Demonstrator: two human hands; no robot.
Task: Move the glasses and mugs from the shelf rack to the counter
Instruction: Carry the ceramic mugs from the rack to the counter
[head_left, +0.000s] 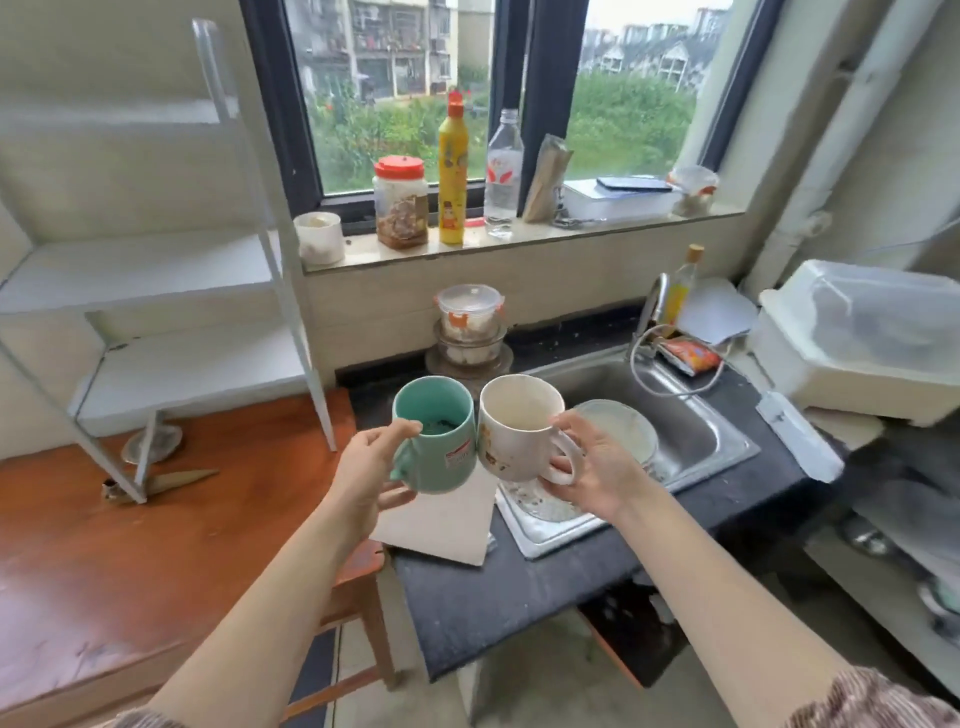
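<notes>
My left hand (371, 470) grips a teal mug (441, 452) by its handle. My right hand (592, 467) grips a white printed mug (511, 431) by its handle. Both mugs are upright, held side by side and nearly touching, in the air above the left end of the dark counter (519, 587) and a pale board (441, 525). The white shelf rack (171, 270) stands to the left on a wooden table; its visible shelves hold no cups.
A steel sink (685, 415) with a bowl (618, 431) lies right of the mugs. Stacked food containers (470, 327) sit behind them by the wall. Jars and bottles line the windowsill (467, 249). A plastic dish bin (857, 343) stands at far right.
</notes>
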